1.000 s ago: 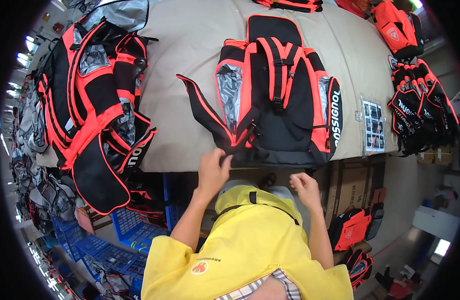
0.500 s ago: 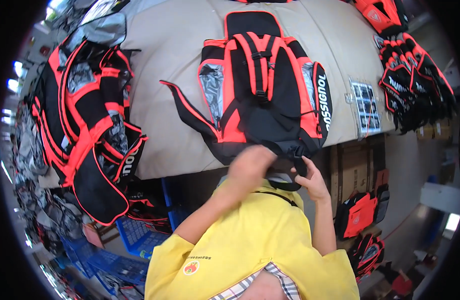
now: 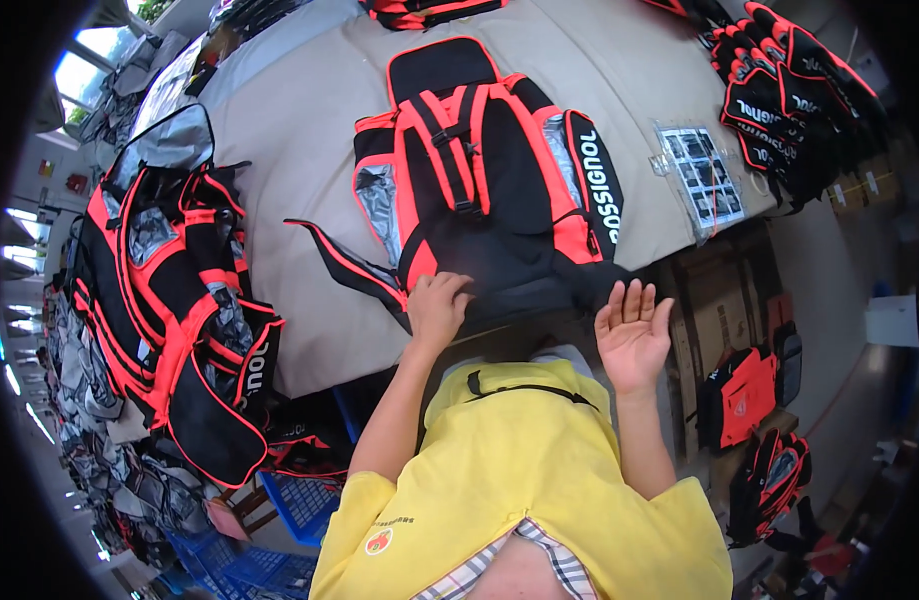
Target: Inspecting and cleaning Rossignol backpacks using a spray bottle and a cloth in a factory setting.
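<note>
A black and orange-red backpack (image 3: pixel 499 240) with silver-grey side panels lies on the table in front of me, its straps facing up and its top flap spread toward the far side. At its lower left edge, my left hand (image 3: pixel 439 308) is closed with bent fingers on the black fabric. My right hand (image 3: pixel 634 338) is open beside the lower right corner, palm turned up and fingers apart, holding nothing. A black side flap (image 3: pixel 347 262) with orange-red edging sticks out to the left of the backpack.
Another backpack (image 3: pixel 179 270) hangs over the table's left end. A sheet of pictures (image 3: pixel 701 180) is taped at the right, near a pile of black and orange-red pieces (image 3: pixel 789 100). Blue crates (image 3: pixel 297 505) stand below left, and a cardboard box (image 3: pixel 714 320) below right.
My right hand has let go of the black strap and buckle and opened. My left hand has moved left to the backpack's lower left edge. The view has shifted, moving the backpack left.
</note>
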`<state>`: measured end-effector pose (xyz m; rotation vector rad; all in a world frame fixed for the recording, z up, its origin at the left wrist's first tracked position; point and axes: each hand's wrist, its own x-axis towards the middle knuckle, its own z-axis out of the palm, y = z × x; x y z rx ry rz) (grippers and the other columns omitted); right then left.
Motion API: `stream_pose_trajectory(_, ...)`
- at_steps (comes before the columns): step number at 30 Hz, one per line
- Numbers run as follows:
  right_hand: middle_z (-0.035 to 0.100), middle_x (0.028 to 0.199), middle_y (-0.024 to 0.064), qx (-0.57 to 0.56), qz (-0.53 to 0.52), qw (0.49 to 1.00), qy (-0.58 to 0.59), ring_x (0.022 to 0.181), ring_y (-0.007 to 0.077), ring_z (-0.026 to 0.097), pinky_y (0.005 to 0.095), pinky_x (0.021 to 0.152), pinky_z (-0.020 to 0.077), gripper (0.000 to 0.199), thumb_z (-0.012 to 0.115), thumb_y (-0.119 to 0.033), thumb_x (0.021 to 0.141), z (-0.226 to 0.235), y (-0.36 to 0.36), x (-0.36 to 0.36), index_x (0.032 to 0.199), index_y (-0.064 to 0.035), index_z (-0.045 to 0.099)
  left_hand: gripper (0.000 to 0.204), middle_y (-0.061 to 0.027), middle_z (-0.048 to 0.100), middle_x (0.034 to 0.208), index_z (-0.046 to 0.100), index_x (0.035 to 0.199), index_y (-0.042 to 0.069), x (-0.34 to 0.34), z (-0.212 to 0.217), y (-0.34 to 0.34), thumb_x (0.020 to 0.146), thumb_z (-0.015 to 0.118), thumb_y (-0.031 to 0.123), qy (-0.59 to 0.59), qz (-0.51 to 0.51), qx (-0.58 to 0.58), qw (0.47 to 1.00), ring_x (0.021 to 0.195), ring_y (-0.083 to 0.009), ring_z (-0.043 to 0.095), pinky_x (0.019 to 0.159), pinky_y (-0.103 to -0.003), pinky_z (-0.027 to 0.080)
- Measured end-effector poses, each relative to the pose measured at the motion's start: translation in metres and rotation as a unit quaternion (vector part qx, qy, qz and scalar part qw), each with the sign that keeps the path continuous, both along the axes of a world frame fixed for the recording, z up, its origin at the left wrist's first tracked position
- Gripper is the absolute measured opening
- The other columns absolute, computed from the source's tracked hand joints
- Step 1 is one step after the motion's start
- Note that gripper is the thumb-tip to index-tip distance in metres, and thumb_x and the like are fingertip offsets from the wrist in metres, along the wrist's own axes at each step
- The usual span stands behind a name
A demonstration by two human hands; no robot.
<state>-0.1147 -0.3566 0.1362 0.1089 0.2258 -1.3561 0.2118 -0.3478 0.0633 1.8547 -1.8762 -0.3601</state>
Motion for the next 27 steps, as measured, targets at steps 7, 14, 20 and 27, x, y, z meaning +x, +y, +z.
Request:
stream_pose_trajectory(7, 0.073, 0.12, 0.0079, -0.251, 0.043, 0.569, 0.782, 0.105, 0.0233, 0.069, 0.0365, 0.092, 0.0548, 0.053, 0.088, -0.027, 0.087, 0.003, -0.018, 0.008, 0.129, -0.0029, 0.067, 0.046, -0.0083, 0.073, 0.104, 0.068, 0.125, 0.008, -0.001, 0.002, -0.006, 0.08, 0.078, 0.005, 0.015, -0.033, -0.057, 0.998, 0.098, -0.0315, 0.064, 0.088, -0.042, 0.054)
stream_pose_trajectory(14, 0.069, 0.123, 0.0153, -0.416, 0.087, 0.248, 0.871, 0.114, 0.0352, 0.061, 0.0445, 0.096, 0.0486, 0.059, 0.083, -0.029, 0.082, -0.074, -0.006, 0.091, 0.133, -0.0051, 0.066, 0.062, -0.0124, 0.072, 0.114, 0.06, 0.139, 0.005, 0.0, -0.007, -0.007, 0.081, 0.082, 0.003, 0.115, -0.037, -0.04, 0.992, 0.095, -0.0301, 0.067, 0.088, -0.041, 0.056)
stream_pose_trajectory(20, 0.076, 0.115, 0.0174, -0.064, 0.366, 0.898, 0.238, 0.104, 0.0236, 0.075, 0.038, 0.097, 0.059, 0.03, 0.055, -0.012, 0.104, -0.055, -0.034, 0.047, 0.129, 0.002, 0.066, 0.076, -0.0131, 0.07, 0.118, 0.055, 0.146, 0.005, 0.002, -0.013, 0.001, 0.077, 0.086, -0.002, 0.224, 0.067, 0.052, 0.971, 0.084, -0.0258, 0.064, 0.079, -0.036, 0.058)
stream_pose_trajectory(27, 0.072, 0.129, 0.0202, 0.117, 0.313, 0.936, -0.109, 0.111, 0.0327, 0.075, 0.0499, 0.101, 0.059, 0.039, 0.048, -0.023, 0.11, -0.106, -0.02, 0.011, 0.144, -0.0096, 0.063, 0.049, -0.0131, 0.073, 0.117, 0.07, 0.129, 0.005, -0.004, -0.018, 0.0, 0.083, 0.085, 0.015, 0.089, -0.031, -0.022, 0.995, 0.103, -0.0331, 0.067, 0.093, -0.042, 0.054)
